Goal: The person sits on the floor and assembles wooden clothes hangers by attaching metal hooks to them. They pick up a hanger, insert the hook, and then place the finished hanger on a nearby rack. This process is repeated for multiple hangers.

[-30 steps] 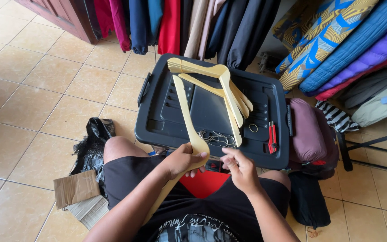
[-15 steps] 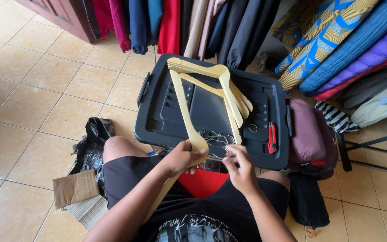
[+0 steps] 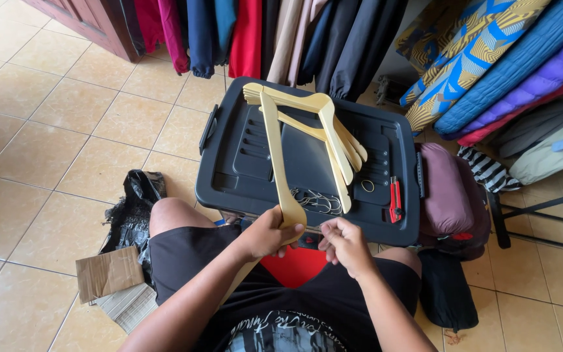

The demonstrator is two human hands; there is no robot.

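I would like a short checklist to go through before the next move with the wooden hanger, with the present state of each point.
1. Left hand grips the wooden hanger at its middle: ok.
2. Right hand pinches a thin metal piece at the hanger's middle: ok, but what piece it is: cannot tell.
3. Piece seated in the wood: cannot tell, fingers hide it.
4. Spare wire hooks lie within reach on the black box lid: ok.
5. Red cutter lies apart from both hands: ok.
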